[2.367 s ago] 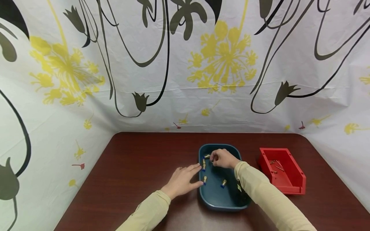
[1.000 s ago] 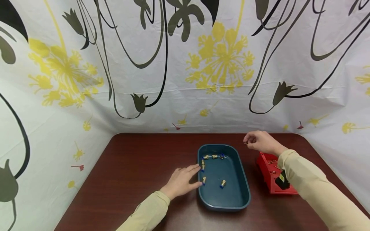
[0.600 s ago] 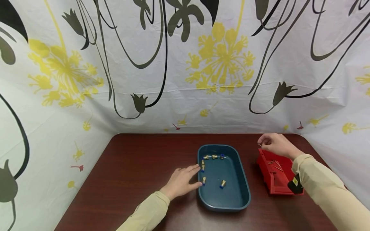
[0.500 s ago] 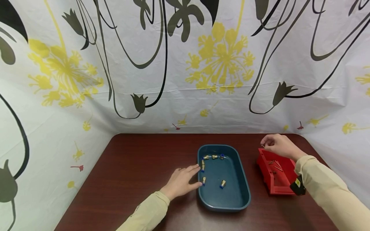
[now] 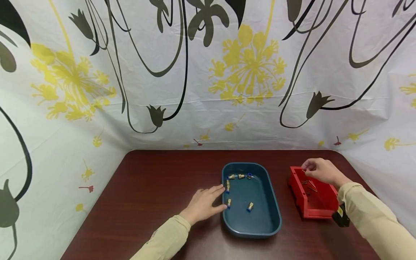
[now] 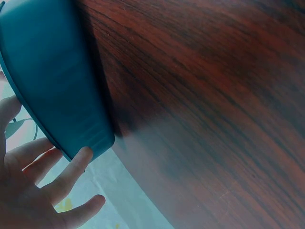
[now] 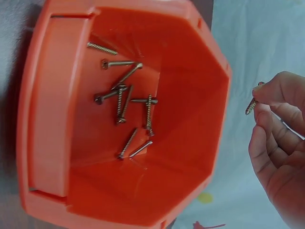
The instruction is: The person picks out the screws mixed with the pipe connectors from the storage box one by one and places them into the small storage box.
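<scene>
My right hand pinches a threaded screw between thumb and fingertips, over the far end of the red bin. Inside the bin lie several loose screws, crossing one another in the right wrist view. My left hand rests its outstretched fingers against the left rim of the blue tray; its fingers touch the tray's side in the left wrist view. Several brass fittings with blue ends lie in the tray, mostly along its left and far sides.
The dark red-brown table carries both containers, with the bin to the right of the tray. A patterned white cloth hangs behind the table and at its sides.
From over the blue tray, my right hand has moved right and then down to the red bin's far end, screw in its fingers. My left hand has stayed at the tray rim.
</scene>
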Demonstrator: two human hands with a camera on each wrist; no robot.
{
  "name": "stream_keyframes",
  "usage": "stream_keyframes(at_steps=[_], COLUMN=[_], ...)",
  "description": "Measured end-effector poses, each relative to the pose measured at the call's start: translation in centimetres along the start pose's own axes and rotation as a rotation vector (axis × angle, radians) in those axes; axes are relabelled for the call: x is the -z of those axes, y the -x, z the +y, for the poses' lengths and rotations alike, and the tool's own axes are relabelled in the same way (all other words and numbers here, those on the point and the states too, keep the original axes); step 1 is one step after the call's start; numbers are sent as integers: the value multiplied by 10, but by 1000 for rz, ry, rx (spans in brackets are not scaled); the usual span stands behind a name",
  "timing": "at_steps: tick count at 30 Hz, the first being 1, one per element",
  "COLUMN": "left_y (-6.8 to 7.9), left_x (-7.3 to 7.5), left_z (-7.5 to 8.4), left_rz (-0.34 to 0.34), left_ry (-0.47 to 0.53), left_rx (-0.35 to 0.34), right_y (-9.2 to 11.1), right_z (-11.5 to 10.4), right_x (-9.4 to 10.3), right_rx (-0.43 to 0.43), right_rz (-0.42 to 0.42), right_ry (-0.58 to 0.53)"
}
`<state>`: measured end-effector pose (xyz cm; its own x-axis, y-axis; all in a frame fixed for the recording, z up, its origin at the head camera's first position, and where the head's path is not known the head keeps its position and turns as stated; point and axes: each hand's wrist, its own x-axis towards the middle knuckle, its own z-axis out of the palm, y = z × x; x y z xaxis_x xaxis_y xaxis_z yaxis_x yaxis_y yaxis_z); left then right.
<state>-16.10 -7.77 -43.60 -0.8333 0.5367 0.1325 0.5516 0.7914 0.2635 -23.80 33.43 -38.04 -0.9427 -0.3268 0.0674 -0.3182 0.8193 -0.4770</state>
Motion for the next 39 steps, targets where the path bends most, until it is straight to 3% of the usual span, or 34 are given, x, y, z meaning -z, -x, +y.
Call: stream_keyframes(at_steps=[18, 39], left_y=[1, 1], left_x=[2, 2], left_z=[2, 2], left_rz=[-1, 2], left_ry=[12, 16], left_rx=[5, 4], right_y=[8, 12], right_z=[10, 14], right_x=[-20, -29], right_rx=[-7, -13], right_rz=[-23, -40], right_ry=[-15, -36])
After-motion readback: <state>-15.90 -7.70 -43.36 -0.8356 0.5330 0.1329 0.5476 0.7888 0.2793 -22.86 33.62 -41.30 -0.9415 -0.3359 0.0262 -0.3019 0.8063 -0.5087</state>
